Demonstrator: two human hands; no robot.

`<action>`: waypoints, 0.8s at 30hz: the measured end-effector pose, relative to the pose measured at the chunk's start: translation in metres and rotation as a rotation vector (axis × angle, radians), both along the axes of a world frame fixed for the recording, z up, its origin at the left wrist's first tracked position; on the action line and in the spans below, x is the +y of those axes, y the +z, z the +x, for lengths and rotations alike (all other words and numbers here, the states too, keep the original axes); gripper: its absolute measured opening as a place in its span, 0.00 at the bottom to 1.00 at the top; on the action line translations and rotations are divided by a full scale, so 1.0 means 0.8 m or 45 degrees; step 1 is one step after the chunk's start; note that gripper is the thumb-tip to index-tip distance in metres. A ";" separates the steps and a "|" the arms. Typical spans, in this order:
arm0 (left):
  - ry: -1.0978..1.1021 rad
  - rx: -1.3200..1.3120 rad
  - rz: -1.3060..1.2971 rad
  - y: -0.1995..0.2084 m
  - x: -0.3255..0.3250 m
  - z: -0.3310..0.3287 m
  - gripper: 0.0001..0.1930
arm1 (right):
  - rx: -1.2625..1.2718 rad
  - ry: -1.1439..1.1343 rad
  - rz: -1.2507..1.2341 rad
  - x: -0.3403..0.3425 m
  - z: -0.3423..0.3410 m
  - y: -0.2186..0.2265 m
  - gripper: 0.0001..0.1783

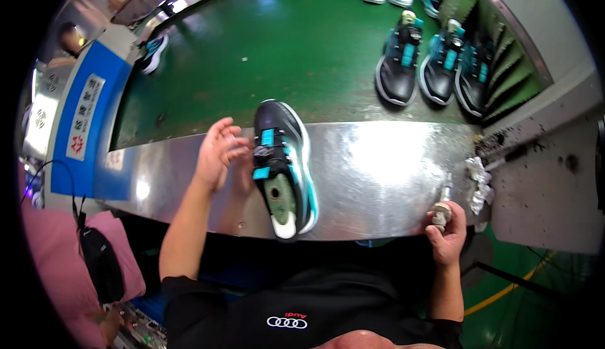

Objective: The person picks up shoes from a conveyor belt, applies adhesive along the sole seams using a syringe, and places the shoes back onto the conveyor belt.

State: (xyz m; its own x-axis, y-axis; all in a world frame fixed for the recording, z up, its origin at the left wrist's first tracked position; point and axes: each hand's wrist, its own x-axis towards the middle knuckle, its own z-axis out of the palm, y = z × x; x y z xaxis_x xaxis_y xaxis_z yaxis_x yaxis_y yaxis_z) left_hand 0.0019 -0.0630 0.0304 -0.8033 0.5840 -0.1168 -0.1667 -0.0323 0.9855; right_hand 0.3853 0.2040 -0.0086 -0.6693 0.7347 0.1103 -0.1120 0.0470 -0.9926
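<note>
A black sneaker (277,131) with turquoise straps and a white sole lies on the metal ledge in front of me, toe pointing away. Inside its opening shows a dull green shoe last (281,196) with a dark round hole. Just left of the sneaker is my left hand (219,153), fingers spread and holding nothing; a small gap seems to separate it from the shoe. At the ledge's right end, my right hand (449,229) is closed around a small tool (442,213) with a thick, pale, lumpy grip and a narrow tip pointing away from me.
Beyond the metal ledge (372,191) runs a green belt (265,40). Several similar sneakers (398,71) stand on its right side, and one more (153,52) at its far left. Crumpled foil (479,185) lies by the right wall. A person in pink (57,254) is at my left.
</note>
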 end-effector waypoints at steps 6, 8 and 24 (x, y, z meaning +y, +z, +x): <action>-0.158 0.000 -0.608 -0.021 0.072 -0.071 0.19 | -0.002 -0.009 -0.131 -0.001 0.001 0.020 0.35; -0.232 0.064 -0.670 -0.011 0.085 -0.062 0.19 | -0.062 0.034 -0.107 0.001 0.008 0.025 0.34; -0.392 -0.344 0.761 0.038 0.099 0.075 0.30 | 0.448 0.659 -0.191 -0.018 -0.053 0.119 0.45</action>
